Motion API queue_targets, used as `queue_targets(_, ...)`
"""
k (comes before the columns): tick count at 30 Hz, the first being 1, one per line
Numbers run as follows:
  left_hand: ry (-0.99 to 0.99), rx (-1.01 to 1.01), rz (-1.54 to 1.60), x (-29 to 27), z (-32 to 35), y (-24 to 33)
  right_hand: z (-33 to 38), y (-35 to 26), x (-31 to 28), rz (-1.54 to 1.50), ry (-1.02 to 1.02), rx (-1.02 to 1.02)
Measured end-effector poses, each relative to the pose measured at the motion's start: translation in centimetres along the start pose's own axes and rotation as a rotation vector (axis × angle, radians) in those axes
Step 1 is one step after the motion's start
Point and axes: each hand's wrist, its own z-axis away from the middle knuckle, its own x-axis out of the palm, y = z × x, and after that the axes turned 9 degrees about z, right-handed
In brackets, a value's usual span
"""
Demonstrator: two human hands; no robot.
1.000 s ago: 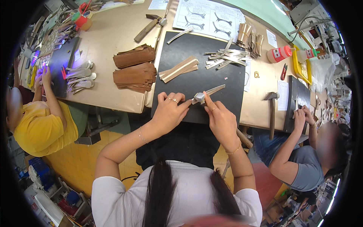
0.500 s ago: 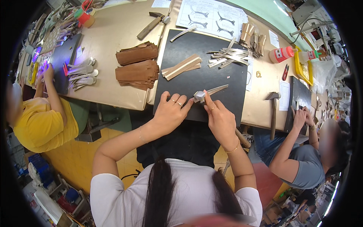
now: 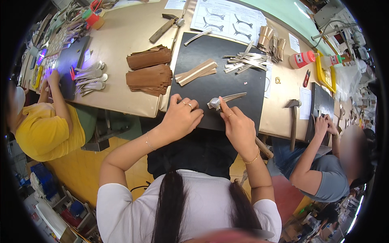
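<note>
Between the hands, on the black mat (image 3: 227,93), left hand (image 3: 180,119) and right hand (image 3: 237,127) pinch one metal clip (image 3: 225,100), seemingly mid-assembly; beyond them wait loose clips (image 3: 245,60) and tan strips (image 3: 196,72).

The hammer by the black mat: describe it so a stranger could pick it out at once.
Start at the black mat in the middle of the tan table. Past the mat's right edge, beside a white paper slip, lies the hammer, dark head away from the person, wooden handle running over the table's near edge. The other hammer lies at the mat's far left corner.
</note>
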Motion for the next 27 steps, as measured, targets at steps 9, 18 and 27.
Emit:
queue_targets(9,-0.273,0.250,0.017,0.8,-8.0,-2.1,1.1,2.5,-2.2,-0.282,0.346,0.241)
queue_targets(18,-0.065,0.228,-0.119,2.7,-9.2,-1.4,4.4,3.9,-0.8,-0.272,0.240,0.330)
queue_targets(27,-0.021,-0.073,0.135,5.4,-6.1,1.3,4.1,4.0,0.7,-0.271,0.255,0.324)
